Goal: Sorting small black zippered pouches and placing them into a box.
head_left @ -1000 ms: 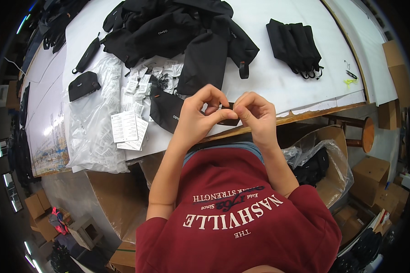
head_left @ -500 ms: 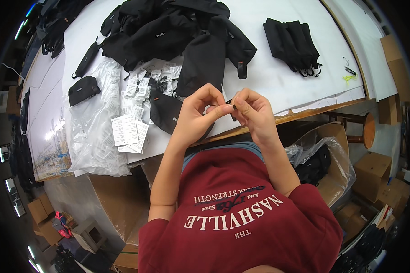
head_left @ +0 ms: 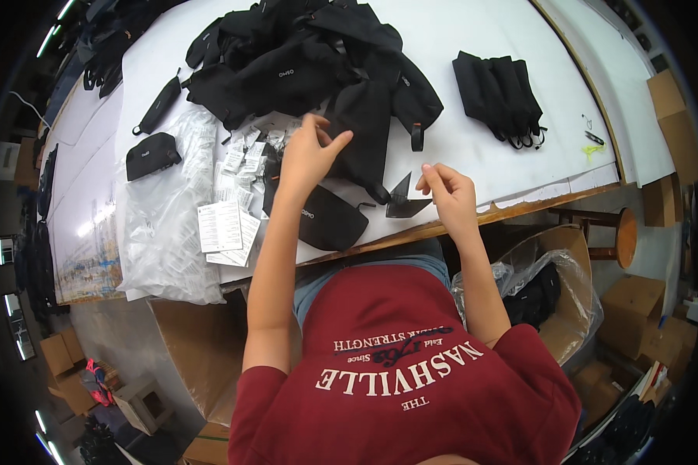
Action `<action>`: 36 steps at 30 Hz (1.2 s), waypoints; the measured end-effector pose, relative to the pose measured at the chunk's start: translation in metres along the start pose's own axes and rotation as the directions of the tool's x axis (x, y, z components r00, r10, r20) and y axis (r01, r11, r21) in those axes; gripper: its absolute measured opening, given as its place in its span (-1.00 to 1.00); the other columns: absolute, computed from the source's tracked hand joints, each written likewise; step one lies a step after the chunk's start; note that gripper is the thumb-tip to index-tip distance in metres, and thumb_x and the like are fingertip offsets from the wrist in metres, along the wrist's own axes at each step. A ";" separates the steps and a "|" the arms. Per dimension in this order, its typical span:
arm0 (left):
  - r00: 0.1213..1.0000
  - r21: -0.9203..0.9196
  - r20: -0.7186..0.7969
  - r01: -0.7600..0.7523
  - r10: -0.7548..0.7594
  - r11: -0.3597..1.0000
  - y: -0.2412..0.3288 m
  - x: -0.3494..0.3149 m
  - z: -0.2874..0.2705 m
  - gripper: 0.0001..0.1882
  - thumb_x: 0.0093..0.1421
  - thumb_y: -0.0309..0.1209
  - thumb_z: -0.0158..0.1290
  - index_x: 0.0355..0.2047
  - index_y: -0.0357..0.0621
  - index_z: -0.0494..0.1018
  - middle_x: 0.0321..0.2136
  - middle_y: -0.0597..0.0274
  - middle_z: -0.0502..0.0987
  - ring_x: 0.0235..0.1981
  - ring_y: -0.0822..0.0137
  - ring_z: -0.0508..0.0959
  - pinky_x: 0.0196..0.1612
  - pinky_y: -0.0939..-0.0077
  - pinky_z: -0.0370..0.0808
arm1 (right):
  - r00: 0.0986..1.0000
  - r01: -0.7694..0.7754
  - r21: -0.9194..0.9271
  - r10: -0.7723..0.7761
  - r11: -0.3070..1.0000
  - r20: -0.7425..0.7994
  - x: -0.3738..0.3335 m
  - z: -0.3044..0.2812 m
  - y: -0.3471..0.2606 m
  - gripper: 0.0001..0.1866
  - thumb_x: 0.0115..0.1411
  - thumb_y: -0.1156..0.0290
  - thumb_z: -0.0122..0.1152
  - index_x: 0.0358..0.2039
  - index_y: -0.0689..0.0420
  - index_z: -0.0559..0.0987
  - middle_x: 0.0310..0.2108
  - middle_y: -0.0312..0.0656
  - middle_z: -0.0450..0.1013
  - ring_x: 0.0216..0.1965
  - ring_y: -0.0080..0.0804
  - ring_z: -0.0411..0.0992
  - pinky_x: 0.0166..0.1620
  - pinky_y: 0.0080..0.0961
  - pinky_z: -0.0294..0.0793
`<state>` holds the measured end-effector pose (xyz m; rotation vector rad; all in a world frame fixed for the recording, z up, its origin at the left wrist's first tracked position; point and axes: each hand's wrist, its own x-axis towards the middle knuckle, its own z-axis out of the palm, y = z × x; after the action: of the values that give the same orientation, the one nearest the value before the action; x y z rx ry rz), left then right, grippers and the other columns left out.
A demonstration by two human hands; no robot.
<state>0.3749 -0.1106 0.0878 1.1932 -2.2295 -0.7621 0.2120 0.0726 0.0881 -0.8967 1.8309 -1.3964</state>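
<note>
My left hand is over the pile of small white tags, its thumb spread from its fingers and nothing seen in it. Its fingertips are close to the heap of black fabric pouches. Near the table's front edge, my right hand has thumb and fingertips pinched together. Just left of those fingertips a folded black card tag stands tilted; I cannot tell whether a string joins it to the hand. A black zip pouch lies beside my left forearm.
A clear plastic bag of white tags and white printed cards lie at the left. Several black pouches are stacked at the right, near a small cutter. Below the table's wooden edge stands a plastic-lined carton.
My hands have parted from a small dark piece they held together. The left has moved up and left to the tags; the right has moved slightly right. The folded black tag now shows.
</note>
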 end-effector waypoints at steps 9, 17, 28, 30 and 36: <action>0.984 -0.780 0.086 0.163 -0.155 0.604 0.007 -0.041 -0.014 -0.76 0.23 -0.43 0.08 -0.17 -0.36 0.47 -0.33 0.27 0.55 -0.30 0.55 0.48 -0.24 0.69 0.37 | 0.946 0.323 -0.218 -0.315 0.921 0.071 0.033 0.012 -0.015 -0.69 0.25 0.29 0.07 -0.10 0.21 0.57 -0.31 -0.20 0.55 -0.27 -0.50 0.46 -0.10 -0.55 0.36; 0.911 -0.770 -0.258 0.008 -0.322 0.638 0.024 -0.095 -0.013 -0.71 0.12 -0.48 0.19 -0.16 -0.22 0.40 -0.21 0.20 0.46 -0.18 0.37 0.45 -0.11 0.56 0.37 | 0.914 0.333 -0.001 -0.322 0.943 0.249 0.015 0.030 -0.046 -0.77 0.17 0.39 0.20 -0.25 0.29 0.60 -0.43 -0.17 0.56 -0.51 -0.50 0.46 -0.39 -0.64 0.41; 0.841 0.329 -0.130 -0.463 0.525 0.823 0.024 -0.112 -0.058 -0.68 -0.13 -0.52 0.22 -0.28 -0.05 0.52 -0.20 0.27 0.48 -0.06 0.19 0.38 0.02 0.28 0.20 | 0.686 0.727 -0.363 -0.594 0.583 0.420 -0.003 0.022 -0.086 -0.90 0.09 0.44 0.20 -0.40 0.18 0.60 -0.50 -0.19 0.46 -0.46 -0.23 0.45 -0.41 -0.41 0.42; 0.801 0.280 -0.130 -0.535 0.584 0.797 0.023 -0.112 -0.058 -0.66 -0.18 -0.53 0.21 -0.30 -0.10 0.51 -0.26 0.25 0.48 -0.15 0.18 0.42 -0.05 0.27 0.28 | 0.653 0.757 -0.372 -0.635 0.537 0.413 -0.005 0.022 -0.087 -0.91 0.08 0.49 0.22 -0.37 0.18 0.60 -0.50 -0.21 0.46 -0.52 -0.28 0.43 -0.46 -0.47 0.39; 0.794 0.230 -0.091 -0.570 0.601 0.789 0.022 -0.109 -0.059 -0.66 -0.19 -0.57 0.19 -0.31 -0.17 0.50 -0.37 0.19 0.49 -0.30 0.15 0.46 -0.13 0.29 0.34 | 0.633 0.774 -0.333 -0.636 0.539 0.441 -0.010 0.026 -0.084 -0.90 0.06 0.50 0.23 -0.38 0.18 0.60 -0.50 -0.22 0.46 -0.52 -0.28 0.43 -0.46 -0.46 0.40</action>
<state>0.4546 -0.0217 0.1275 0.5310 -2.3738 -0.1910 0.2495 0.0507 0.1655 -2.2121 1.6770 -1.1142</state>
